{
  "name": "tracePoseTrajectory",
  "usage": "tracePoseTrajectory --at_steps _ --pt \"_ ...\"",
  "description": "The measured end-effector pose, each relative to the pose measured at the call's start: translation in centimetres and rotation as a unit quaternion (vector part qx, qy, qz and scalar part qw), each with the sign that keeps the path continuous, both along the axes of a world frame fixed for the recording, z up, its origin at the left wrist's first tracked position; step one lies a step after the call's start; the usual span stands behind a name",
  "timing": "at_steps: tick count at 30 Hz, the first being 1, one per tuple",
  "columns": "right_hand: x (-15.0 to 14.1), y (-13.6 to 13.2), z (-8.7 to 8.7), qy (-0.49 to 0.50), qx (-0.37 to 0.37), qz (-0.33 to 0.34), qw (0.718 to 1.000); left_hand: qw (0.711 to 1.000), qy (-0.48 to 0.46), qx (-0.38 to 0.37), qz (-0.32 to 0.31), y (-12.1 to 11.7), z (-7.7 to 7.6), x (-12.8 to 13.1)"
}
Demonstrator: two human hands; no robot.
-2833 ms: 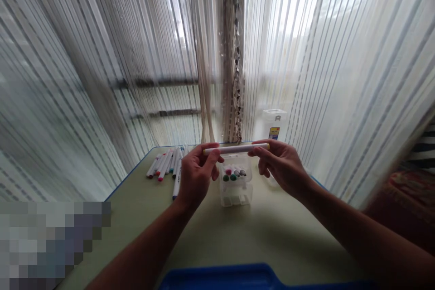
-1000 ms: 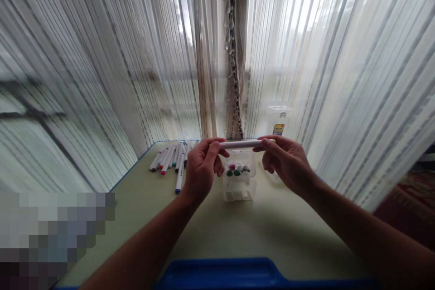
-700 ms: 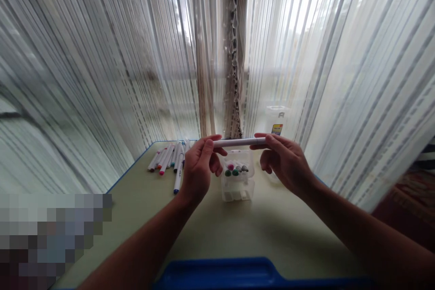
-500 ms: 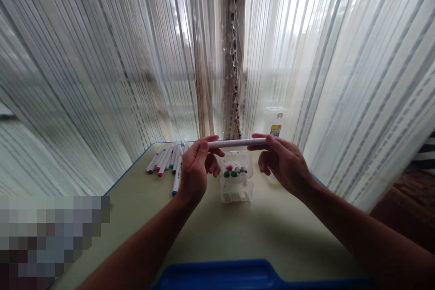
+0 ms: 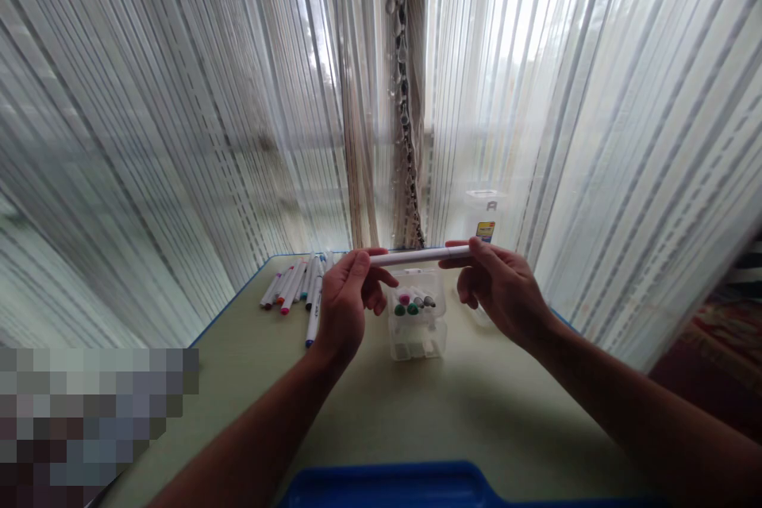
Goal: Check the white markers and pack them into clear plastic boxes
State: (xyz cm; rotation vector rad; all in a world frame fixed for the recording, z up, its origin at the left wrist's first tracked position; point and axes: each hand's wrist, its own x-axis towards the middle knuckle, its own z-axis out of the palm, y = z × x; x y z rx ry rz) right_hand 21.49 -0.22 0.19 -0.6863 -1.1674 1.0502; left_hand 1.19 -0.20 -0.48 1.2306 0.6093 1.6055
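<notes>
A white marker (image 5: 413,256) is held level above the table between both hands. My left hand (image 5: 348,298) pinches its left end with thumb and fingers. At the other end, my right hand (image 5: 500,282) grips it the same way; the fingers cover both tips. Below the marker stands a clear plastic case (image 5: 418,333) with its sections holding several markers, whose green, pink and grey ends (image 5: 413,309) face me. Loose white markers (image 5: 291,286) with coloured ends lie in a pile left of my left hand, one with a blue end (image 5: 311,329) nearest me.
A clear container (image 5: 485,210) with a yellow label stands behind my right hand. The pale green table (image 5: 381,413) has a blue edge, and a blue tray-like piece (image 5: 386,484) is at the front. String curtains (image 5: 178,95) hang behind the table.
The view has shifted slightly, so the table and hands appear a little lower. Both hands keep hold of the marker in nearly the same pose.
</notes>
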Motion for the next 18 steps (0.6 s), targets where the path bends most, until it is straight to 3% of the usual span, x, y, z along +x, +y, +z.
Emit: tracePoseTrajectory --at_steps 18 --pt "-0.03 0.02 -0.06 0.023 -0.009 0.000 1.000 0.998 0.044 0.035 0.038 0.22 0.20 0.01"
